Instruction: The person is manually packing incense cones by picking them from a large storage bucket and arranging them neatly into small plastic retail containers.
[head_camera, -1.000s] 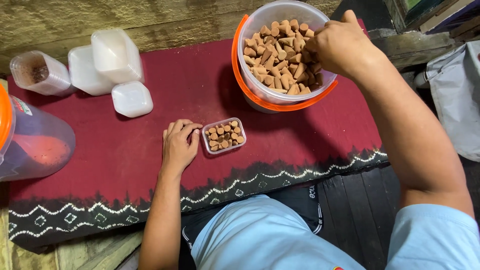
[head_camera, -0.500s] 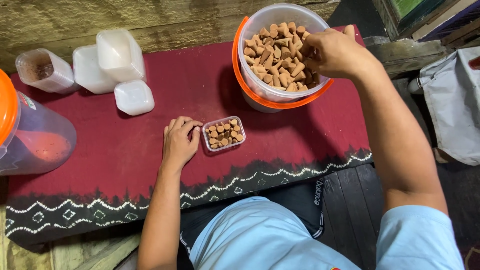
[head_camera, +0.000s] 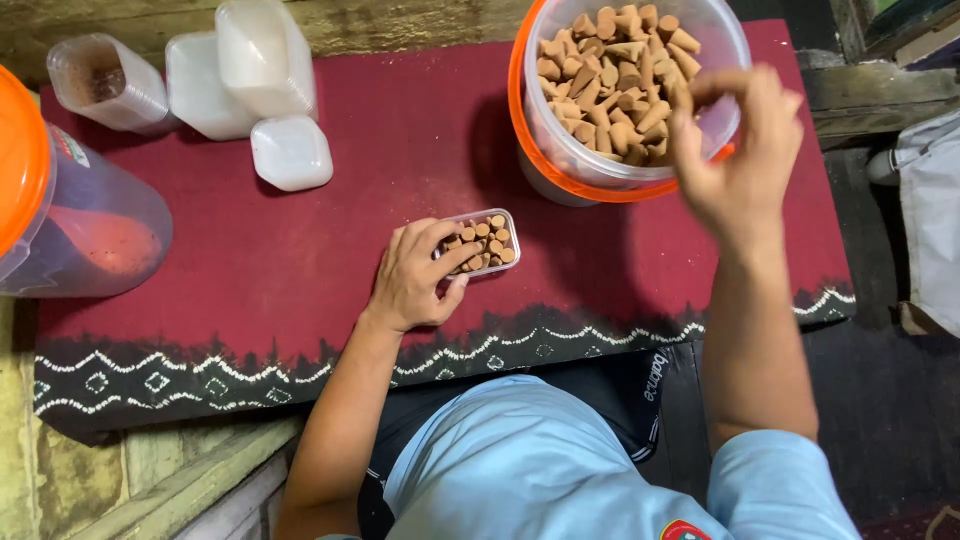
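My left hand (head_camera: 415, 280) grips a small clear plastic box (head_camera: 492, 240) of brown cone-shaped pieces on the red cloth (head_camera: 300, 250). Its fingers lie over the box's left part and its thumb presses the near side. A large clear bucket (head_camera: 520, 130) with an orange rim stands behind it, filled with many tan cones (head_camera: 610, 80). My right hand (head_camera: 745, 170) hovers blurred over the bucket's near right rim with its fingers curled. I cannot make out whether it carries cones.
At the back left stand stacked white plastic boxes (head_camera: 265, 65), a single small white box (head_camera: 290, 152) and a clear tub (head_camera: 100, 85). A big clear jar with an orange lid (head_camera: 80, 230) lies at the far left. A white bag (head_camera: 935, 220) is at the right.
My right hand has lifted out of the bucket and come toward me. My left hand has slid from beside the small box onto it, gripping it.
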